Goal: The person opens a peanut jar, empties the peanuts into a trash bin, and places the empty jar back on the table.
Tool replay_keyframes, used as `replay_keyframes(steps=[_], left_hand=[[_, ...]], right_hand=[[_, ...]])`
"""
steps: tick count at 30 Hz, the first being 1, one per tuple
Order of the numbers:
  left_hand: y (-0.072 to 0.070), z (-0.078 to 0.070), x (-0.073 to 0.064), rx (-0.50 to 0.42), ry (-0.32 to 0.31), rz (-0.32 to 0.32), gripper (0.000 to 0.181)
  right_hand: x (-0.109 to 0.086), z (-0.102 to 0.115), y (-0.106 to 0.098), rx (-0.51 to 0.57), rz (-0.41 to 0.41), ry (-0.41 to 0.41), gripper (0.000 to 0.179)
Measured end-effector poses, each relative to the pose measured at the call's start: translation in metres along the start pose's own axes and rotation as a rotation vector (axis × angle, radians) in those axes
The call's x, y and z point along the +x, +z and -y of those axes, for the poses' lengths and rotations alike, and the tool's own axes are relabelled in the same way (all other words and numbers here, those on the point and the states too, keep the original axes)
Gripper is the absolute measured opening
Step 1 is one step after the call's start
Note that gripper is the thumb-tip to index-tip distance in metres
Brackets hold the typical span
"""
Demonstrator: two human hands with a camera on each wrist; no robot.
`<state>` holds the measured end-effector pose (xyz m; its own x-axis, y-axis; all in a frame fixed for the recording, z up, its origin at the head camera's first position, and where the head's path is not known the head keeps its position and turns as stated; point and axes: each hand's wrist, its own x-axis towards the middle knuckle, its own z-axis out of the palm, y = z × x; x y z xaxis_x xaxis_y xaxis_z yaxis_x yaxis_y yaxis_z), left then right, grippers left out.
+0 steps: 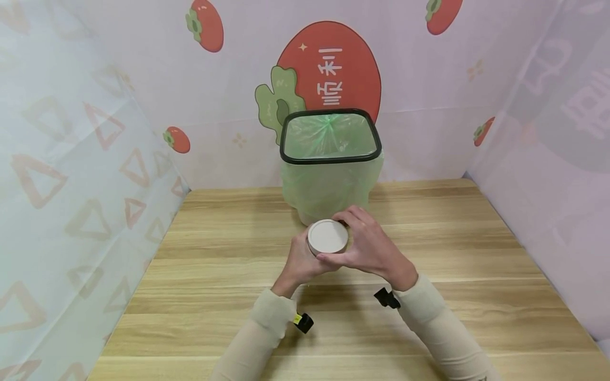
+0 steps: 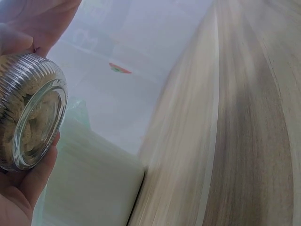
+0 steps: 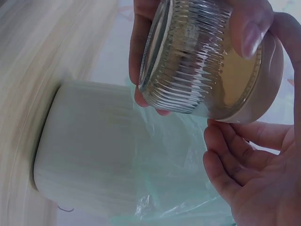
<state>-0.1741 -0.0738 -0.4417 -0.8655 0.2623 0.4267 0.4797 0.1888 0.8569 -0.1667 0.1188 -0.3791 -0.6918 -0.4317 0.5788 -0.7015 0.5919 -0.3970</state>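
A ribbed glass jar [image 3: 188,61] with a smooth off-white lid [image 1: 328,236] is held up above the table in front of the bin. Its body is in the grip of my left hand [image 1: 303,260], fingers wrapped around the glass. My right hand [image 1: 373,244] holds the lid's edge between thumb and fingers on the right side. In the left wrist view the jar's clear base [image 2: 40,125] faces the camera, and brownish-yellow contents show through the glass. From the right wrist view, the lid is on the jar; whether it is loose cannot be told.
Just beyond the hands stands a pale bin [image 3: 84,141] lined with a thin green bag [image 1: 329,182], held by a black rim [image 1: 331,160]. Under everything is a wood-grain table [image 1: 214,275]. Printed cloth walls [image 1: 229,95] enclose the back and both sides.
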Motion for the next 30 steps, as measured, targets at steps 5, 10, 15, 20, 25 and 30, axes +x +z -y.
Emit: replay_keyframes(steps=[5, 10, 15, 20, 25, 30], left_hand=[[-0.0002, -0.0006, 0.0001, 0.005, -0.004, 0.004, 0.075], [-0.0004, -0.0004, 0.0003, -0.001, 0.017, 0.013, 0.076], [-0.0008, -0.0012, 0.0, -0.022, 0.014, 0.018, 0.076], [0.0011, 0.0006, -0.0002, -0.045, -0.004, 0.017, 0.077], [0.0021, 0.0022, -0.0003, -0.046, 0.003, 0.019, 0.076], [0.0033, 0.0036, 0.0002, -0.041, 0.014, 0.026, 0.076]], right_hand=[[0.0008, -0.0002, -0.0028, 0.043, 0.031, 0.01, 0.067], [0.0015, -0.002, -0.0041, 0.059, 0.058, -0.003, 0.068], [0.0016, -0.0036, -0.0058, 0.085, 0.085, -0.023, 0.07], [0.0005, -0.0048, -0.0067, 0.102, 0.121, -0.035, 0.073], [-0.0009, -0.0048, -0.0077, 0.099, 0.147, -0.027, 0.079], [-0.0031, -0.0028, -0.0094, 0.101, 0.114, 0.001, 0.086]])
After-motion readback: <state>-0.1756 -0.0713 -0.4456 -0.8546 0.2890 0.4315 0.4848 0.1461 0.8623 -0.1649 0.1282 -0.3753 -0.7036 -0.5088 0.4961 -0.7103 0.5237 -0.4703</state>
